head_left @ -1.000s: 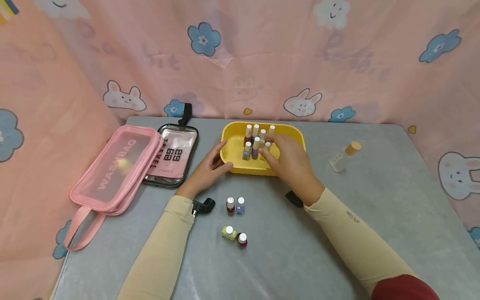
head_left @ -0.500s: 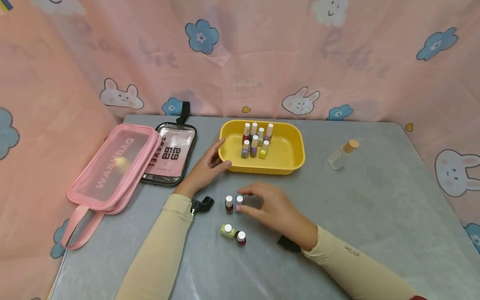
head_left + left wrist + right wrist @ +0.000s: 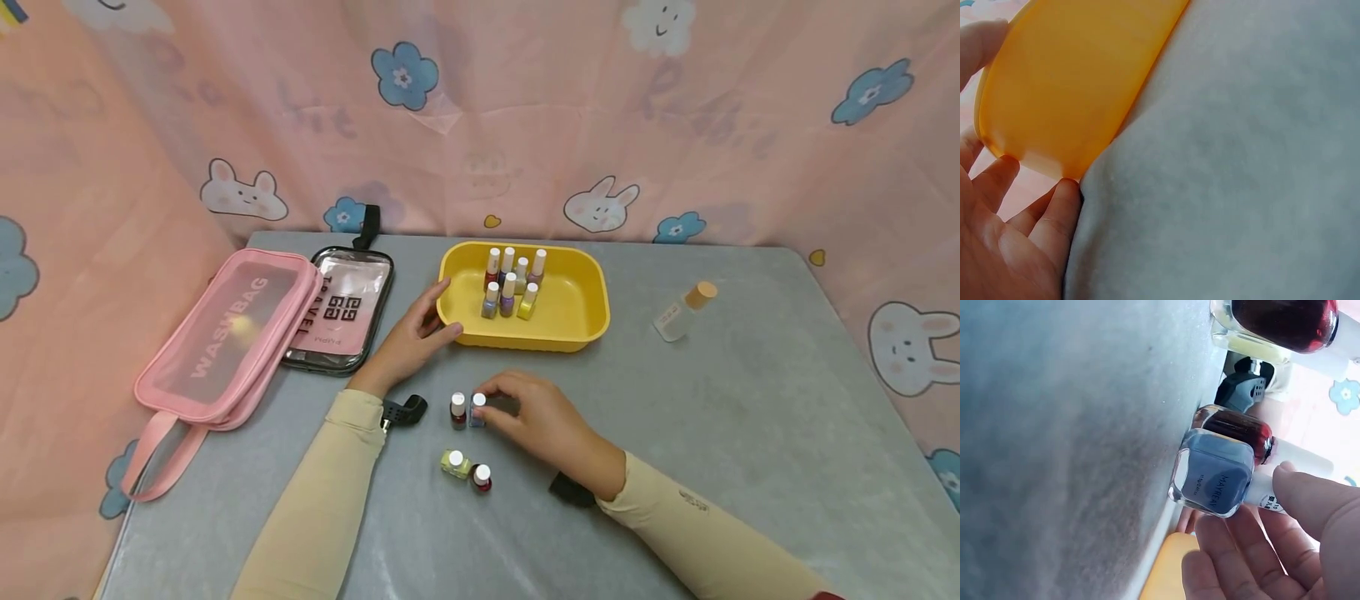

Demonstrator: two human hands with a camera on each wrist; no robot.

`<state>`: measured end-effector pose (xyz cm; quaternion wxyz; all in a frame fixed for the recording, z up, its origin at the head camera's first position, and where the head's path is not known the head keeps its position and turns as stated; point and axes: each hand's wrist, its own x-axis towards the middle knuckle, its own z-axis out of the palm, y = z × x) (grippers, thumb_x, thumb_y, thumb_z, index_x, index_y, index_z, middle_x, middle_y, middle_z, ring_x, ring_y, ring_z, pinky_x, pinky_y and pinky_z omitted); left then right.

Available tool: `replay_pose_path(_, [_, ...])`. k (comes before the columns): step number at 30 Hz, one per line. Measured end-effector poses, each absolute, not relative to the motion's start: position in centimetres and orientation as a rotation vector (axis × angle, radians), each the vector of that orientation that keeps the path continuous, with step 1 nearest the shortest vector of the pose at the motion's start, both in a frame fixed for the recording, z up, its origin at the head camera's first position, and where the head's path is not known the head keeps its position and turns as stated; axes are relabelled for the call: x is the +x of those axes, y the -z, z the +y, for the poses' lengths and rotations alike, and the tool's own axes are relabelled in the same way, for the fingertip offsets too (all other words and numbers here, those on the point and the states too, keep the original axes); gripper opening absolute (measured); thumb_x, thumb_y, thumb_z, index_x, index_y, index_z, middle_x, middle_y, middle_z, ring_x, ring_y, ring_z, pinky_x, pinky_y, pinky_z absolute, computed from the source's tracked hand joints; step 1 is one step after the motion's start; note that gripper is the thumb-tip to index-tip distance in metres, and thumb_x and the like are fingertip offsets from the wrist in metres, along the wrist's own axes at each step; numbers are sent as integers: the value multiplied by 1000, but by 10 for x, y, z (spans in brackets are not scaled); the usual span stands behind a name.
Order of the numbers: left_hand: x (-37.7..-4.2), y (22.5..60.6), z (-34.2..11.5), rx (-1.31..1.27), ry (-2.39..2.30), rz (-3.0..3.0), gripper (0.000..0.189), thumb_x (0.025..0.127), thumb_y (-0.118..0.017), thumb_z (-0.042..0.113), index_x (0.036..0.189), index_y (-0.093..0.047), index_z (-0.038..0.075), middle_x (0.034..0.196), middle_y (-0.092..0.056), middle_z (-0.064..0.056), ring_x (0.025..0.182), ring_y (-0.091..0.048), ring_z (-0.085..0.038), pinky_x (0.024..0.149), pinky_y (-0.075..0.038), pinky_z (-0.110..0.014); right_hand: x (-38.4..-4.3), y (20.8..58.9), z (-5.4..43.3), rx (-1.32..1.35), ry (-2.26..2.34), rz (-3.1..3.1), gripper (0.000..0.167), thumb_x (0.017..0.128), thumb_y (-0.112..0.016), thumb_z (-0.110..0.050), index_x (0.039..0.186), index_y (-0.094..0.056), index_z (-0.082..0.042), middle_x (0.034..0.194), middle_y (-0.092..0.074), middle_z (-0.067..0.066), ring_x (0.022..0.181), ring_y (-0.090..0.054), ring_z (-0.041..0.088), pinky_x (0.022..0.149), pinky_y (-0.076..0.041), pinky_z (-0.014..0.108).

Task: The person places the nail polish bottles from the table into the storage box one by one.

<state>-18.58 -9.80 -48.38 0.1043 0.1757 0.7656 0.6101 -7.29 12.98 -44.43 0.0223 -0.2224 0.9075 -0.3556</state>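
Note:
My right hand (image 3: 543,421) pinches the white cap of a blue nail polish bottle (image 3: 1216,472), thumb on one side and fingers on the other. The bottle stands on the grey table beside a dark red nail polish bottle (image 3: 458,413). Closer to me, a yellow-green nail polish bottle (image 3: 453,464) and another dark red bottle (image 3: 482,479) stand together. With fingers and thumb spread, my left hand (image 3: 405,346) touches the left end of a yellow basket (image 3: 577,296). Several nail polish bottles (image 3: 507,302) stand inside its left and middle part.
A pink wash bag (image 3: 228,342) lies at the left, overlapping a clear black-edged travel pouch (image 3: 341,308). To the right of the basket lies a frosted bottle (image 3: 678,317) with a wooden-looking cap. A pink patterned cloth (image 3: 510,125) hangs behind the table.
My right hand has left a yellow bottle in the basket and come down to the blue bottle, closing on its cap. The left hand has stayed at the basket.

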Motion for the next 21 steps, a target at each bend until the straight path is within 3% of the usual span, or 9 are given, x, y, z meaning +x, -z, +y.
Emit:
replay_pose_path(5, [-186, 484, -98, 513, -1796, 2263, 77, 104, -71, 20, 169, -29, 20, 176, -17, -4, 156, -30, -26, 126, -30, -38, -76, 439, 132, -678, 1102, 2807, 16, 93, -84, -21, 107, -78, -16, 104, -73, -7, 95, -68, 13, 87, -61, 39])
replay_pose_path(10, [-187, 482, -98, 480, -1768, 2273, 78, 105, -71, 25, 170, -29, 24, 176, -16, 0, 157, -29, -23, 126, -30, -35, -91, 404, 150, -511, 1169, 2843, 19, 94, -83, -16, 110, -77, -9, 102, -73, -2, 95, -70, 17, 89, -64, 42])
replay_pose_path(16, [-186, 481, -98, 481, -1759, 2275, 78, 105, -71, 25, 170, -27, 24, 177, -15, -1, 157, -27, -24, 126, -30, -38, -132, 362, 182, -105, 1112, 2889, 32, 103, -74, -29, 126, -70, -7, 119, -71, 12, 103, -67, 32, 85, -62, 47])
replay_pose_path(21, [-185, 481, -98, 469, -1749, 2275, 79, 104, -71, 25, 170, -27, 25, 177, -15, -1, 157, -27, -25, 126, -30, -38, -169, 364, 198, 41, 1035, 2880, 38, 106, -69, -33, 132, -67, -5, 131, -66, 16, 118, -63, 38, 97, -59, 53])
